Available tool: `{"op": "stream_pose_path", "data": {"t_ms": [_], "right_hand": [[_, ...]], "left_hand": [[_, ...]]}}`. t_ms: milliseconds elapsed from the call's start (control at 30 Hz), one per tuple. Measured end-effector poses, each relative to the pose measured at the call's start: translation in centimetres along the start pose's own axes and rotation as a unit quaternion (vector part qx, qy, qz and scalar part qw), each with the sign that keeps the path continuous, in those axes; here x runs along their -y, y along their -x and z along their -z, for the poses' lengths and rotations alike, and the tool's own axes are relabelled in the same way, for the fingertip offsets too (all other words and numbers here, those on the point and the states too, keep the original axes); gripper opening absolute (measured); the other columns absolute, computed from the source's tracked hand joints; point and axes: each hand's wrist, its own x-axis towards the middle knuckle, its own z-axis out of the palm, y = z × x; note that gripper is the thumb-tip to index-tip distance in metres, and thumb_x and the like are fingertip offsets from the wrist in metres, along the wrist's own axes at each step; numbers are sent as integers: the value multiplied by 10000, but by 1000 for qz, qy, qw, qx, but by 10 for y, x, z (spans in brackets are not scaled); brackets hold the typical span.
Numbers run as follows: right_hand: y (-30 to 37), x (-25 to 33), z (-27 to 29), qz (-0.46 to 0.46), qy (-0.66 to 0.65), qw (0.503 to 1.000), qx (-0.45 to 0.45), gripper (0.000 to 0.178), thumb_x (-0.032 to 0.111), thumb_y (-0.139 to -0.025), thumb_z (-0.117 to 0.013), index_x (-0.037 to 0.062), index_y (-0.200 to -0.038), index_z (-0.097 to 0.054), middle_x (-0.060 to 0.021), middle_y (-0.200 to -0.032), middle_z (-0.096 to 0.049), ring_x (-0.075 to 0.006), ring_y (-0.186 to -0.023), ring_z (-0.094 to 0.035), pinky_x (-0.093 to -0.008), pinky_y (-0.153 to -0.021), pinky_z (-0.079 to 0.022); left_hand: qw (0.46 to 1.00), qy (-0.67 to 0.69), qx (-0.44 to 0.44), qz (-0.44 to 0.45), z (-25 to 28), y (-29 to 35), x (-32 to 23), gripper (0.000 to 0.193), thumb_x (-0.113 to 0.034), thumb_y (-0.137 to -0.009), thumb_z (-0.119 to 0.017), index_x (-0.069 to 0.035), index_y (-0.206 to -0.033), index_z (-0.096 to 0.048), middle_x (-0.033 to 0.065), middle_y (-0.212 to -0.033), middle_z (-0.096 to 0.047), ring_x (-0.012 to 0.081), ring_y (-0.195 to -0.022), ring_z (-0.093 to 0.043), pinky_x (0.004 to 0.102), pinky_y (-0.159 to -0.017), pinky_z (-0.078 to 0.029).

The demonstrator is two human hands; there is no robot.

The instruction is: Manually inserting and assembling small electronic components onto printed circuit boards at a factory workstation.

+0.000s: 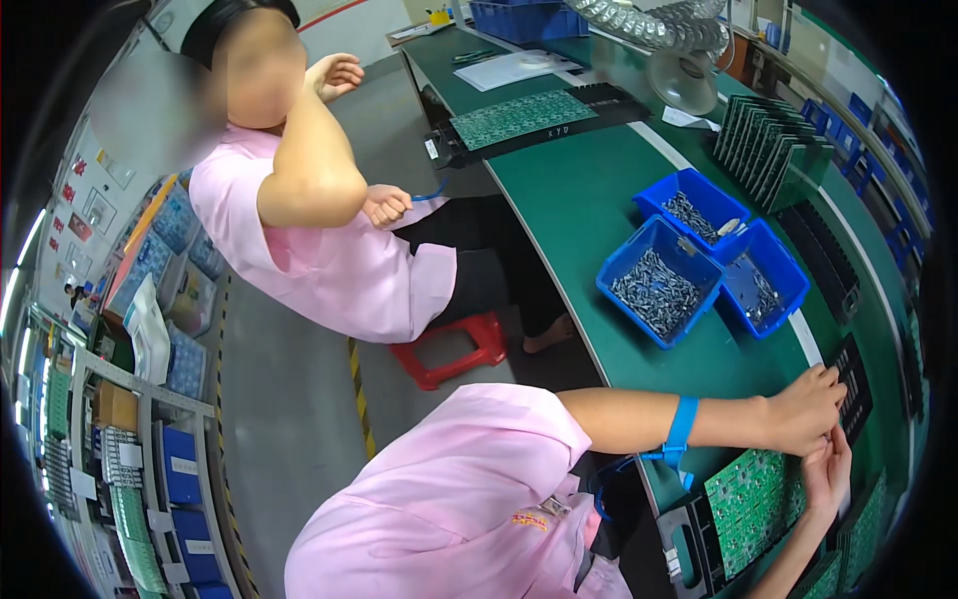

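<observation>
My left hand point(804, 411), with a blue wrist strap point(681, 435) on its forearm, has its fingers curled together over the far side of a green circuit board point(748, 504). My right hand point(826, 469) comes up from below and meets it, fingers bent and fingertips close to those of my left. Whatever is pinched between them is too small or hidden to make out. The board lies in a black carrier frame point(689, 547) on the green bench point(559, 215), partly covered by my right hand and forearm.
Blue bins point(659, 275) of small metal parts stand beyond my left forearm. Farther back are a rack of upright boards point(768, 150), a flexible silver duct point(649, 30) and another board point(524, 118). A seated co-worker point(319, 240) in pink is at the left, near a red stool point(454, 349).
</observation>
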Motion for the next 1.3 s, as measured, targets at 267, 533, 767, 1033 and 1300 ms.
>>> {"op": "stream_pose_path", "data": {"t_ms": [267, 533, 767, 1033, 1300], "right_hand": [[2, -12, -5, 64, 63, 982, -165, 286, 57, -893, -314, -23, -1144, -425, -128, -1099, -518, -154, -944, -539, -232, -805, -445], [-1, -11, 1, 65, 43, 993, -85, 281, 56, -883, -340, -30, -1136, -428, -136, -1106, -511, -174, -968, -528, -248, -830, -436], [-12, -6, -33, 130, 67, 976, -160, 260, 59, -842, -446, -29, -1085, -475, -72, -867, -535, -101, -689, -474, -192, -621, -398], [-27, 14, -40, 229, 307, 901, -203, 202, 125, -801, -565, -24, -936, -582, 28, -615, -451, -14, -490, -284, -144, -418, -222], [-34, 14, -17, 257, 275, 904, -205, 184, 112, -788, -584, -36, -898, -586, 6, -635, -479, -11, -493, -303, -137, -415, -227]], "left_hand": [[998, -10, -51, 44, -11, 8, -7, 142, -191, -578, -561, -51, -595, -578, 125, -734, -491, 252, -744, -388, 356, -700, -309], [992, 59, -88, 70, -13, 1, -1, 122, -168, -569, -549, -48, -595, -541, 130, -730, -490, 263, -756, -411, 361, -711, -314], [937, 266, -31, 225, 1, -29, 5, 74, -128, -593, -595, -61, -578, -565, 100, -717, -536, 251, -701, -515, 334, -629, -436], [879, 410, 67, 235, -12, -39, 45, 157, -125, -727, -585, 27, -753, -613, 49, -669, -580, 100, -556, -469, 233, -512, -394], [846, 424, 133, 294, -21, -43, 49, 184, -172, -772, -585, 5, -809, -615, 14, -682, -552, 59, -615, -463, 171, -553, -392]]}}
